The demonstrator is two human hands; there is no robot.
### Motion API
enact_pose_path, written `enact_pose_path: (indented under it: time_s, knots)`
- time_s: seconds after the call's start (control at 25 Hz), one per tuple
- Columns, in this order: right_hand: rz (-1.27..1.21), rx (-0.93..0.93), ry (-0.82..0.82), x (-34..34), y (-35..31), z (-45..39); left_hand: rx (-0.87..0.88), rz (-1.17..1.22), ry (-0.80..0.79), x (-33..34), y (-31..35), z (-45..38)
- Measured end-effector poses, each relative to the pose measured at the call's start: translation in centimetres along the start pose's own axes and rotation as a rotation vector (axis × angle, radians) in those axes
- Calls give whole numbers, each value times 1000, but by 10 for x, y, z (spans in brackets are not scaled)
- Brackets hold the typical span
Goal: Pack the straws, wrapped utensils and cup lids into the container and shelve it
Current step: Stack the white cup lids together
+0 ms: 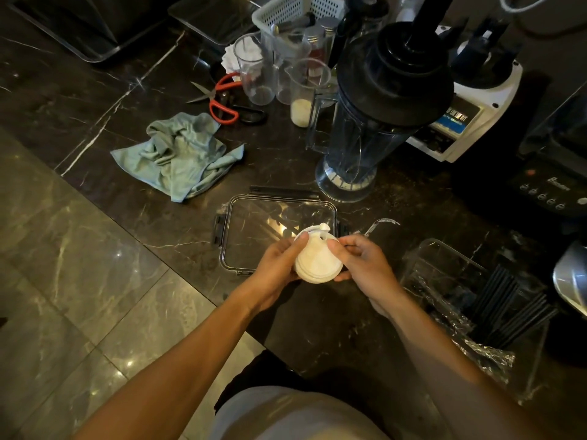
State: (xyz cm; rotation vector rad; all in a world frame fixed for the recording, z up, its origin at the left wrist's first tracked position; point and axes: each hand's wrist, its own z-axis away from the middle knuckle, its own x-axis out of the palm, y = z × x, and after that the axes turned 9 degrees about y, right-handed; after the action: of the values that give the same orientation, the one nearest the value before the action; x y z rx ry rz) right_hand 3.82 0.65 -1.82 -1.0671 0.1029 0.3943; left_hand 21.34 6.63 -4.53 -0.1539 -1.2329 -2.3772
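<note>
A stack of white cup lids (316, 258) is held between both hands above the near edge of a clear flat container lid (254, 230) with black latches. My left hand (279, 258) grips the stack's left side. My right hand (362, 260) holds its right side, thumb on top. At the right stands the clear container (444, 268), open, with a bundle of black straws (511, 309) and clear-wrapped utensils (451, 309) inside it.
On the dark marble counter (95, 100) lie a crumpled green cloth (181, 154) and red-handled scissors (222, 100). Clear measuring cups (254, 71), a white basket (295, 11), a blender jug (374, 122) and blender bases (552, 185) stand behind. The counter edge drops to a tiled floor at left.
</note>
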Motion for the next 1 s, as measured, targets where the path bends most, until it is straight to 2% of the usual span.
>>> enact_pose_path:
  time_s: [0.2, 0.32, 0.44, 0.56, 0.72, 1.0]
  knots:
    - [-41, 47, 2, 3, 2, -10, 12, -17, 22, -6, 0, -11]
    - [-155, 101, -13, 3, -5, -25, 78, -110, 137, -6, 17, -22]
    - [-194, 47, 16, 6, -21, -42, 127, -183, 283, -7, 40, -43]
    - [-144, -6, 95, 16, -33, -54, 118, -235, 351, -5, 54, -60]
    - [-52, 2, 146, 21, -26, -65, 32, -274, 400, -8, 40, -72]
    - [235, -28, 141, 32, 0, -67, 185, -668, 486, -21, 17, -76]
